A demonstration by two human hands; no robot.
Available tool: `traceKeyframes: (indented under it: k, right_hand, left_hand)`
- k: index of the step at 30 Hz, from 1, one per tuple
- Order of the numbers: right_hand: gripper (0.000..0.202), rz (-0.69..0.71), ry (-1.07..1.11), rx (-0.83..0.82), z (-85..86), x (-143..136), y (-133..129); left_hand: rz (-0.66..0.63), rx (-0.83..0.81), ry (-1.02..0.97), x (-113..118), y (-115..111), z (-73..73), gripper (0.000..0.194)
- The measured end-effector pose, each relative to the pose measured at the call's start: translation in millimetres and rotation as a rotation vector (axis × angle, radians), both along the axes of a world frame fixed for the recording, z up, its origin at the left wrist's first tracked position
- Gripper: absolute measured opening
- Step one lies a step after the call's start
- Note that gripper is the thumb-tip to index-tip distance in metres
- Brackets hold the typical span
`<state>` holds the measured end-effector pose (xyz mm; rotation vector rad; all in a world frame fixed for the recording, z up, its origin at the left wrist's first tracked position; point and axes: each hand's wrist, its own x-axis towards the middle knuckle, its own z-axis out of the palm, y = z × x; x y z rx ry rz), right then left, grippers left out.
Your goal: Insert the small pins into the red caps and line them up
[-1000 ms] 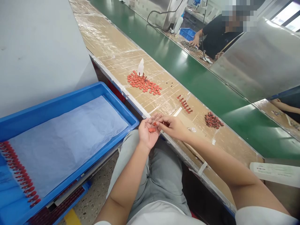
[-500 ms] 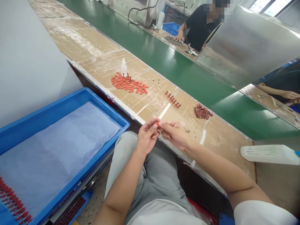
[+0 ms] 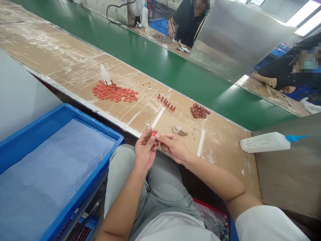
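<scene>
A small round red disc (image 3: 153, 133) is held up at the table's front edge, above my lap. My left hand (image 3: 144, 150) is closed, with thumb and fingers pinching the disc from the left. From the right, my right hand (image 3: 173, 146) is closed with its thumb and forefinger pressed at the disc's edge; any smaller part between those fingertips is hidden. Just beyond the hands, a small clear cup (image 3: 176, 129) sits on a brown board with a wet-looking patch beside it. Further off stands a short row of red-based pieces with dark uprights (image 3: 166, 102).
Many red discs (image 3: 114, 92) lie around a white bottle (image 3: 105, 74). A pile of small red-and-dark parts (image 3: 199, 110) is right. A blue-tipped bottle (image 3: 265, 142) lies far right. A blue tray (image 3: 62, 108) is left. Two people work beyond the green belt (image 3: 150, 55).
My view has turned to the right, so the table and tray sit further left in the picture. Both hands stay together at the red disc, which shows more of its face.
</scene>
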<state>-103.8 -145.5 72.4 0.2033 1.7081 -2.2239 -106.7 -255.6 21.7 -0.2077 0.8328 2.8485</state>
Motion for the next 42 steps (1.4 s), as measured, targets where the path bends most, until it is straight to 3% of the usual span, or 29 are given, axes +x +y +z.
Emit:
traceKeyframes:
  k: [5,9,12,16,23,32,42]
  right_hand:
    - [0.032,-0.079,0.203,0.365,-0.3,6,21]
    - [0.03,-0.403,0.482,0.877,-4.5,-13,87]
    - [0.035,-0.531,0.353,1.28,-16.7,-39,153]
    - [0.037,-0.397,0.042,1.488,-39.6,-64,213]
    - [0.045,-0.466,0.065,1.444,-65.4,-81,226]
    - [0.041,-0.517,0.144,1.278,-66.9,-77,231]
    - [0.051,-0.522,0.234,0.685,-63.5,-64,201]
  left_hand:
    - [-0.043,0.059,-0.055,-3,-2,-1.8,0.034]
    - [-0.043,0.104,-0.093,-8,-6,-5.4,0.029]
    - [-0.035,0.128,-0.1,-13,-8,-8.2,0.017]
    - [-0.06,0.162,-0.148,-18,-5,-11.4,0.013]
    - [-0.111,0.178,-0.152,-21,6,-19.6,0.014]
    - [-0.117,0.122,-0.183,-22,8,-17.2,0.018]
    - [-0.109,0.108,-0.182,-19,9,-21.2,0.016]
